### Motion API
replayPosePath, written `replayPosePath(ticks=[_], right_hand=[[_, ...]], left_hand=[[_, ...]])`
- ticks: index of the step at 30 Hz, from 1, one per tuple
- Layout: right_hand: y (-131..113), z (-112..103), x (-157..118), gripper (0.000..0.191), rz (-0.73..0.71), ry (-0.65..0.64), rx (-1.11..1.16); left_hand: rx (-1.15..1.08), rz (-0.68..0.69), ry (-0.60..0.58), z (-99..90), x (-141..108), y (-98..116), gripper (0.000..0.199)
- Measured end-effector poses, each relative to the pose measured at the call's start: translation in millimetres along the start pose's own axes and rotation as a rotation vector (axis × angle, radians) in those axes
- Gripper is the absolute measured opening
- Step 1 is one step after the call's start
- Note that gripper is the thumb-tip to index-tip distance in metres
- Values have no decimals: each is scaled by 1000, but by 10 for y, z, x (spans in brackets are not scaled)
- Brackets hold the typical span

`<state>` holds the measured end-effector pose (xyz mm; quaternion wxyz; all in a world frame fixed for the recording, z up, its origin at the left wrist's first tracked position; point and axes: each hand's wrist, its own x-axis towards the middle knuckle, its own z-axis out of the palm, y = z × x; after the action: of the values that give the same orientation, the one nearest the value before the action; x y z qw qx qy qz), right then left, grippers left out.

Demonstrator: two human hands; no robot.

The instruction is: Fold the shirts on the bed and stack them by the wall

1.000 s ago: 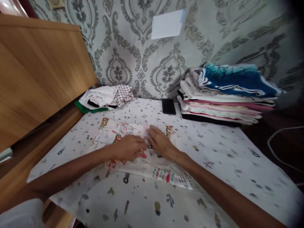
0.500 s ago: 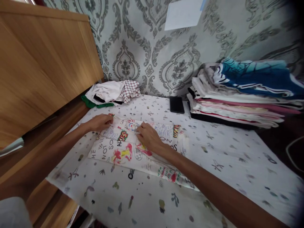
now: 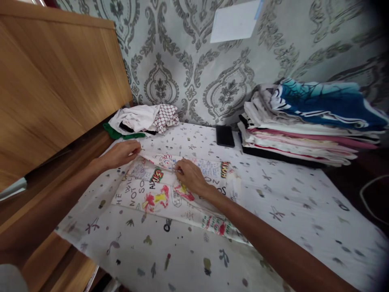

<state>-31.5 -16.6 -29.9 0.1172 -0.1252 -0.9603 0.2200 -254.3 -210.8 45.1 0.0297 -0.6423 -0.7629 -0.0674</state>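
Note:
A white garment [image 3: 130, 194] with coloured drawings and lettering lies partly folded on a patterned sheet [image 3: 130, 247]; its exact kind does not show. At its far left corner, my left hand [image 3: 124, 153] pinches the edge and lifts it slightly. My right hand [image 3: 191, 175] rests over the middle of the garment, fingers closed on a fold of the cloth. Between the two hands the far edge stretches as a raised strip.
A tall stack of folded clothes [image 3: 304, 129] stands at the right by the patterned wall [image 3: 191, 61]. A crumpled clothes pile [image 3: 136, 117] lies at the back left, beside a wooden cabinet [image 3: 60, 77]. A black phone-like object [image 3: 225, 136] lies near the wall.
My left hand has moved slightly left and up, drawing the garment's far corner with it. The strip between my hands is now raised. My right hand has hardly moved.

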Motion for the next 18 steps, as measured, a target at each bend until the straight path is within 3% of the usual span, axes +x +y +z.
replayPosePath(ticks=[2,7,9,11,14,18], right_hand=[[-11,-5,-15,14,0,11,-17],[-20,-65,-29,14,-57,-11,-22],[-7,-89,-4,19,-57,2,14],[15,-77,39,26,-58,48,16],[63,19,102,37,-80,59,-92],[128,171,113,53,-37,-43,-258]], left_hand=[[72,31,-51,13,-43,35,17],[94,-42,-368,51,-96,47,14],[58,-96,-326,79,-41,80,14],[-29,-114,-163,175,63,178,22],[-172,-102,18,474,248,404,42],[-96,-133,-127,872,344,520,61]])
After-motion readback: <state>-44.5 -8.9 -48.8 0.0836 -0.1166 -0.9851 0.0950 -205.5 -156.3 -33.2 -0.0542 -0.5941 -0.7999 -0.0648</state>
